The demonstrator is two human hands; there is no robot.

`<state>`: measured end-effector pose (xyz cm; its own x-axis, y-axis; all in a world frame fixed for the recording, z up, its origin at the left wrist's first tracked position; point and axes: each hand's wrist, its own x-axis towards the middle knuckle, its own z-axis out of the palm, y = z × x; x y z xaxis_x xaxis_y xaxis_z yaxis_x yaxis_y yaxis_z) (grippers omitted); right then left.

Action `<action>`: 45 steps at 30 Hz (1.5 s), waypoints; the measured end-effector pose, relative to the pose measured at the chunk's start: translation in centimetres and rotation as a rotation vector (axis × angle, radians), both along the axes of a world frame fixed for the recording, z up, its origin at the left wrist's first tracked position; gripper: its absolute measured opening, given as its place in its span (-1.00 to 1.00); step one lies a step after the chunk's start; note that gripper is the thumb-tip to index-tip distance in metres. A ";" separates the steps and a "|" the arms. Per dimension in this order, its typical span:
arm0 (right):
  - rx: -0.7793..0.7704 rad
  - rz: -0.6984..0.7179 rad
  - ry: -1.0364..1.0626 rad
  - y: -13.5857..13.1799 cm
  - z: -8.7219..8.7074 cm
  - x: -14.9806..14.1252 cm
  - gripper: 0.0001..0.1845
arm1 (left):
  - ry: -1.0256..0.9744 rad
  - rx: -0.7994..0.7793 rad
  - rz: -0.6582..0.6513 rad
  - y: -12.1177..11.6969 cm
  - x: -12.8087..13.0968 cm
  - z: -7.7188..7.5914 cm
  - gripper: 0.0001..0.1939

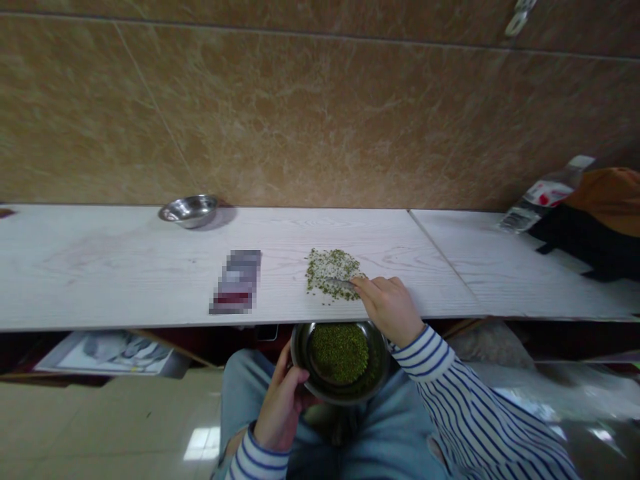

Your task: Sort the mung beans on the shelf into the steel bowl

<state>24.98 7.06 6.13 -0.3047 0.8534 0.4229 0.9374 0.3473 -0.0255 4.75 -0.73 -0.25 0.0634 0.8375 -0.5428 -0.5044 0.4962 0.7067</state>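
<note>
My left hand (285, 400) grips the left rim of a metal bowl (381, 363), its thumb over the edge. Small green beans (340, 352), which look like mung beans, lie in the bowl, just below the table's front edge and above my lap. Over the table, my right hand (391, 308) is closed around the handle end of a small metal spoon (340, 283). The spoon points left into a thin patch of green beans mixed with white grains (333, 261) spread on the tabletop. The exact kind of the white grains is too small to tell.
A second metal bowl (190, 212) stands near the wall at the back left. A pixelated flat object (236, 281) lies left of the beans. At right, a plastic bottle (543, 193) leans on a black and brown bag (600, 213). Open shelves (115, 353) run under the white table (100, 267).
</note>
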 end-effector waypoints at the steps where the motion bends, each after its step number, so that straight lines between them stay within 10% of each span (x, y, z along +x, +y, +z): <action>1: 0.005 -0.001 0.007 -0.1 0.0 0.1 -0.74 | -0.002 0.006 -0.007 0.0 -0.1 -0.1 -0.32; 45: -0.022 0.088 0.100 -3.2 -0.7 1.9 -0.75 | -0.005 0.012 -0.022 0.1 -0.1 -0.5 -0.35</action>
